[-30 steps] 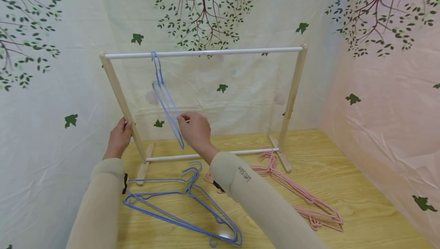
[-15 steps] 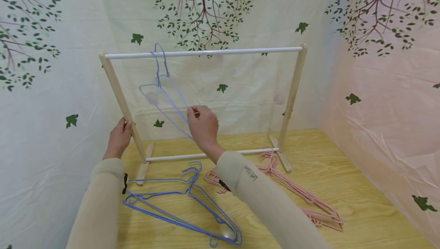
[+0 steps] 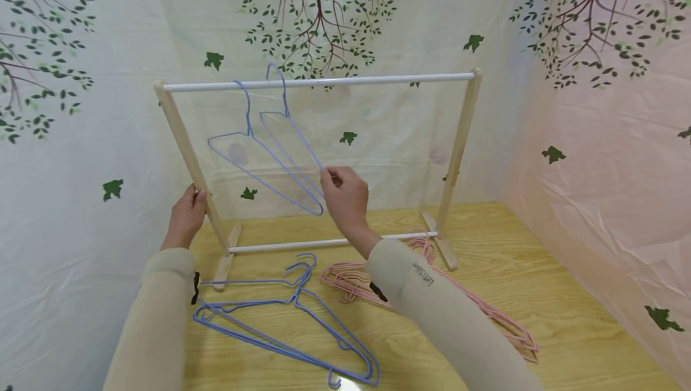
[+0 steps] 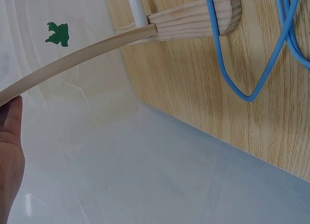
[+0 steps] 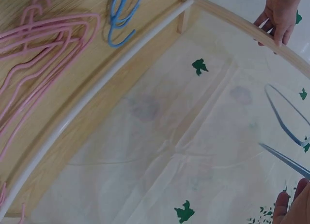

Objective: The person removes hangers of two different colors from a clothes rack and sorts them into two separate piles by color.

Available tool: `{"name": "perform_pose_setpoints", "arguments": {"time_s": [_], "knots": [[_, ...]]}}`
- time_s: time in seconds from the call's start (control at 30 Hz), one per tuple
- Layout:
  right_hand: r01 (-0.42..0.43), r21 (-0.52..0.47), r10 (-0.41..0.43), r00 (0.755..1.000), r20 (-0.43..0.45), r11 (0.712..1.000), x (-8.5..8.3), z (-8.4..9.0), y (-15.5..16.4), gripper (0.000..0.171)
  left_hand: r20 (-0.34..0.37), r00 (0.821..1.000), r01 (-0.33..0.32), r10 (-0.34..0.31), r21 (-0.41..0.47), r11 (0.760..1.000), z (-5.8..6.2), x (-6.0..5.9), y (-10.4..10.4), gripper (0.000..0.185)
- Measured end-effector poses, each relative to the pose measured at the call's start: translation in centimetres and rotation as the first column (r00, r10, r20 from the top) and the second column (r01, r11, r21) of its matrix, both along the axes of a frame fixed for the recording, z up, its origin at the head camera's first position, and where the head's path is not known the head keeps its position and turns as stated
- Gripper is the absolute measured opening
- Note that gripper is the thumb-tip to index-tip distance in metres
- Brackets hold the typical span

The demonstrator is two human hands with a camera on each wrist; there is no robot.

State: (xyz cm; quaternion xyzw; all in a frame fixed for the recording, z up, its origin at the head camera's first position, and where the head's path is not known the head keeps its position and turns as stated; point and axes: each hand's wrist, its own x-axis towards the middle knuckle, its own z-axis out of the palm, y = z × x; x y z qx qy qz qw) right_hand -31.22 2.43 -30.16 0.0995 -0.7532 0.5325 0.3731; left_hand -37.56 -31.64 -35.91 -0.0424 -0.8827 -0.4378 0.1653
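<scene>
- my right hand [image 3: 345, 196] pinches the lower edge of a blue hanger [image 3: 294, 139], its hook at the rack's white top rail [image 3: 324, 82].
- a second blue hanger [image 3: 254, 151] hangs on that rail just left of it.
- my left hand [image 3: 186, 217] grips the rack's left wooden post [image 3: 186, 151].
- below the rack, loose blue hangers [image 3: 286, 325] and pink hangers [image 3: 378, 283] lie on the wooden tabletop [image 3: 540, 271].
- behind the rack hangs tree-printed sheeting [image 3: 378, 19].
</scene>
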Motion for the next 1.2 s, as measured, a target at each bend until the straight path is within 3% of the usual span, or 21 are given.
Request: {"name": "perform_pose_setpoints", "arguments": {"time_s": [0.17, 0.5, 0.8, 0.97, 1.2], "knots": [[-0.02, -0.036, 0.02, 1.0, -0.017, 0.999, 0.4, -0.5, 1.6, 0.015, -0.009, 1.0, 0.0, 0.0, -0.001, 1.0, 0.1, 0.1, 0.0, 0.052], [-0.065, -0.198, 0.089, 0.989, 0.116, 0.978, 1.4, -0.2, 3.9, 0.021, -0.011, 1.0, -0.004, 0.004, -0.003, 1.0, 0.0, 0.2, 0.0, 0.052], [-0.149, -0.211, 0.166, 0.984, 0.066, 0.966, 2.4, -0.5, 5.4, 0.019, -0.005, 1.0, -0.003, 0.003, 0.003, 1.0, -0.1, 0.2, -0.1, 0.053], [-0.154, -0.212, 0.174, 0.982, 0.077, 0.965, 3.3, -1.6, 7.1, 0.02, -0.002, 1.0, -0.003, 0.003, 0.006, 1.0, 0.0, 0.2, 0.1, 0.052], [-0.114, -0.165, 0.146, 0.969, 0.199, 0.98, 5.0, -4.7, 10.2, 0.021, 0.008, 1.0, 0.001, -0.001, 0.016, 1.0, 0.0, -0.1, 0.1, 0.053]]}}
